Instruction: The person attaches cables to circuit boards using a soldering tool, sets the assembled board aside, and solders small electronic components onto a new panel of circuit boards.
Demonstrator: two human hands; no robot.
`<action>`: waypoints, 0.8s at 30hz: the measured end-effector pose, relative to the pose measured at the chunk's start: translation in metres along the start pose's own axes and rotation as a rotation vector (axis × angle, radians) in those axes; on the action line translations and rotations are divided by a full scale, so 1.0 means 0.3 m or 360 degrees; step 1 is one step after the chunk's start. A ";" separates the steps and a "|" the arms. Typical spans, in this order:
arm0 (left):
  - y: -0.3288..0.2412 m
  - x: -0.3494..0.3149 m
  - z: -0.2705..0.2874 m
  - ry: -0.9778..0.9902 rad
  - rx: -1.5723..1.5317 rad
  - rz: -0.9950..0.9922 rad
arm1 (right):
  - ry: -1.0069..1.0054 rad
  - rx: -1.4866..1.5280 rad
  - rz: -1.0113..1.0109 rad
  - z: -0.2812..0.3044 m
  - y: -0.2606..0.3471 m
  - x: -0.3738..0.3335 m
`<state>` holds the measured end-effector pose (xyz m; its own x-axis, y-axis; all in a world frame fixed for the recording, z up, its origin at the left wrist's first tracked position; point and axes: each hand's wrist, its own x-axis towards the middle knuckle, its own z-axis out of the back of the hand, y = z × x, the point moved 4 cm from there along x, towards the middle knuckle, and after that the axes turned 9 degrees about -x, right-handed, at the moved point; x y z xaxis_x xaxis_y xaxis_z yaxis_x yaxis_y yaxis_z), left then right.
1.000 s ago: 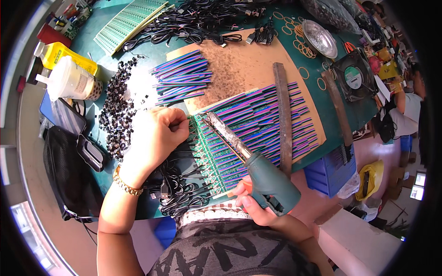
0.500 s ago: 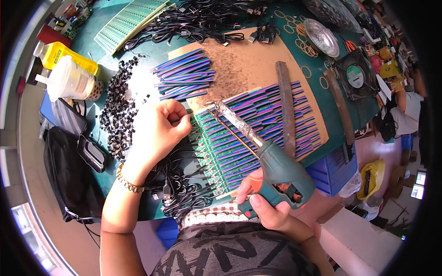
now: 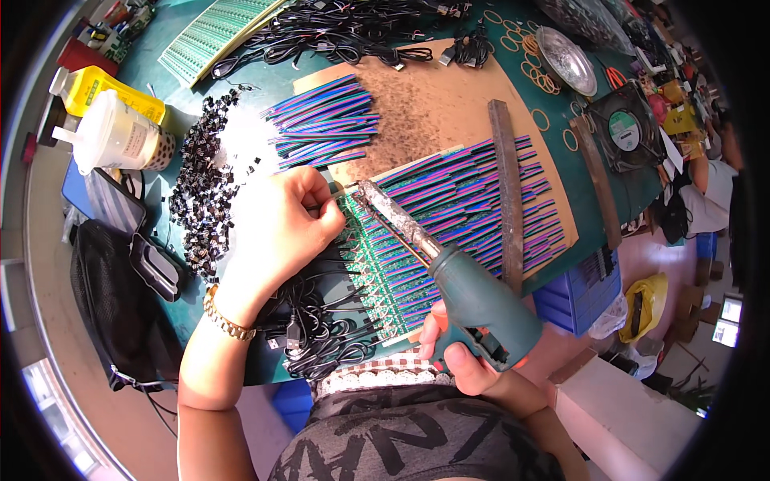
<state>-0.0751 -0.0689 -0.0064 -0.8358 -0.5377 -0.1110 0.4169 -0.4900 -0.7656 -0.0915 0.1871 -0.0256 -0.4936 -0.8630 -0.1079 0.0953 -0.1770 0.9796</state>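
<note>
My right hand [image 3: 469,370] grips a dark green soldering gun [image 3: 485,301], its long metal barrel slanting up and left. The tip is at the far left corner of a green circuit board panel [image 3: 370,276], close to my left fingers. My left hand [image 3: 281,220] is closed in a pinch at that corner; what lies between its fingertips is hidden. Rows of striped flat wires [image 3: 449,208] run rightward from the panel. A dark metal bar [image 3: 507,200] lies across them. Black USB cables [image 3: 309,341] lie at the panel's left edge, below my left hand.
Small black parts [image 3: 200,184] are heaped at left, beside a lidded cup [image 3: 120,140] and a yellow bottle [image 3: 108,94]. Loose striped wires [image 3: 321,120], more black cables [image 3: 337,32] and stacked green panels [image 3: 212,40] lie farther back. At right stand a fan [image 3: 622,128] and a metal dish [image 3: 565,60].
The soldering gun has moved slightly left, its tip closer to my left fingertips and the panel corner. My left hand keeps its pinch, and the view has shifted a little.
</note>
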 end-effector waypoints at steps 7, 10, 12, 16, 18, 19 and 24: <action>-0.009 0.001 0.002 -0.0030 0.0030 -0.0047 | -0.0039 0.0766 -0.0027 -0.020 -0.027 -0.012; -0.010 0.000 -0.003 0.0018 -0.0051 -0.0030 | -0.0029 0.0863 -0.0206 -0.015 -0.044 -0.029; -0.001 0.002 0.000 -0.0023 0.0016 0.0053 | 0.0084 0.0813 -0.0280 -0.018 -0.060 -0.032; 0.000 0.002 -0.001 -0.0016 -0.0001 0.0036 | 0.0138 0.0884 -0.0142 -0.026 -0.063 -0.033; 0.002 0.001 -0.001 -0.0014 0.0015 0.0064 | 0.0047 0.0542 -0.0037 -0.023 -0.050 -0.035; -0.001 0.001 -0.001 -0.0018 0.0013 0.0044 | 0.0046 0.0543 -0.0038 -0.025 -0.045 -0.033; -0.003 0.002 0.000 -0.0017 0.0018 0.0056 | -0.0059 0.0420 -0.0056 -0.003 -0.008 -0.009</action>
<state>-0.0761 -0.0687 -0.0057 -0.8165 -0.5623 -0.1310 0.4502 -0.4781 -0.7541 -0.0898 0.1895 -0.0279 -0.5243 -0.8397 -0.1413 -0.1489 -0.0730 0.9862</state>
